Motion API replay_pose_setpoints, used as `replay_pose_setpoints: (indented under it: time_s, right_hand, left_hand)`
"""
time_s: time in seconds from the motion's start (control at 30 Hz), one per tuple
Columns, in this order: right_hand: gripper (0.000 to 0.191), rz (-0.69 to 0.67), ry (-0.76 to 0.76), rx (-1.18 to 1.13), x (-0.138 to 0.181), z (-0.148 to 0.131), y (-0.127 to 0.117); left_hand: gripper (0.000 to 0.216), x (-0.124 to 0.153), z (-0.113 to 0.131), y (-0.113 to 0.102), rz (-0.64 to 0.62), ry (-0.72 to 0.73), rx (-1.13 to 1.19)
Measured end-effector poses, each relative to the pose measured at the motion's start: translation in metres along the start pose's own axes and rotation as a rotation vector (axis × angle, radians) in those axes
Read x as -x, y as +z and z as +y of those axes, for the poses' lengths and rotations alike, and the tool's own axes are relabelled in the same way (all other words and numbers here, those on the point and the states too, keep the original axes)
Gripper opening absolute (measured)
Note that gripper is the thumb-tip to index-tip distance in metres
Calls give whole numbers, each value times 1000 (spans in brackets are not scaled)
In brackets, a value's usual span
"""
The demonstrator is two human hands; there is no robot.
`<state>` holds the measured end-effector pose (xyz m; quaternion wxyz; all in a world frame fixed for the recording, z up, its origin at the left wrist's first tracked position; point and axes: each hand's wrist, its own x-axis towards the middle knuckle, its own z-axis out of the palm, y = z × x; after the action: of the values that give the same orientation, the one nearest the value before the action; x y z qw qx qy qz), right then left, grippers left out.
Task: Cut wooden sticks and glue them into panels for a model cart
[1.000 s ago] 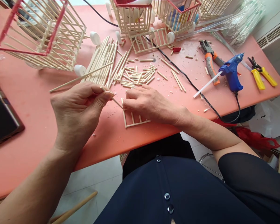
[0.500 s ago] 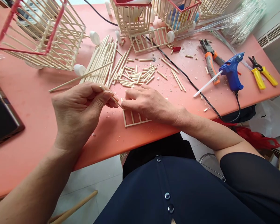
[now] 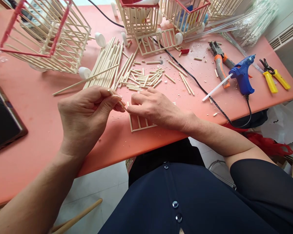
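**Inspector:** State of the hands?

**Recorder:** Left hand [image 3: 88,113] is closed narrow, thumb and forefinger pinching 1 short stick [image 3: 117,100]. Right hand [image 3: 158,109] lies flat, fingers slightly spread, pressing down on 1 ladder panel [image 3: 138,125]. It grips nothing.

**Inspector:** Location of the panel?

**Recorder:** On the tabletop [image 3: 39,107], close to the near edge, about midway along it. The near rail and some rungs show. The rest is hidden under the right hand.

**Inspector:** The stick relative to it?

**Recorder:** Its long axis runs obliquely, far-left to near-right. The upper end sits in the left fingertips. The lower end meets the panel's far-left corner, just beside the right fingertips. The left hand lies left of the panel, and the right hand rests directly on it.

**Inspector:** Counts elsewhere?

**Recorder:**
- Toward the right edge: 1 glue gun [image 3: 243,76], 1 orange-handled pliers [image 3: 219,66], 1 yellow-handled cutter [image 3: 274,79].
- Crossing the middle of the tabletop: 1 black cord [image 3: 185,73].
- At the far-left corner: 1 large stick basket [image 3: 46,39].
- Along the far edge: 2 smaller baskets [image 3: 139,18]. A possible further one is cut off, so I cannot confirm it.
- Lying before the smaller baskets: 1 loose panel [image 3: 158,40].
- Beyond the hands: 1 pile of long sticks [image 3: 107,63] and 1 scatter of short offcuts [image 3: 141,79], both too dense to count.
- At the left edge: 1 dark device [image 3: 2,120].
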<state>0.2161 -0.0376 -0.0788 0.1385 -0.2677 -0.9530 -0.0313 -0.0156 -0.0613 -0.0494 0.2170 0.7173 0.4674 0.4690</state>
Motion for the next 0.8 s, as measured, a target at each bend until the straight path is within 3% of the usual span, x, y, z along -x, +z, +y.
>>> replay_pose_setpoints:
  time_s: [0.8]
  right_hand:
    - [38,-39,31,-36,-2,-2,-6]
  left_hand:
    - [22,-1,3,4,22,-22,0]
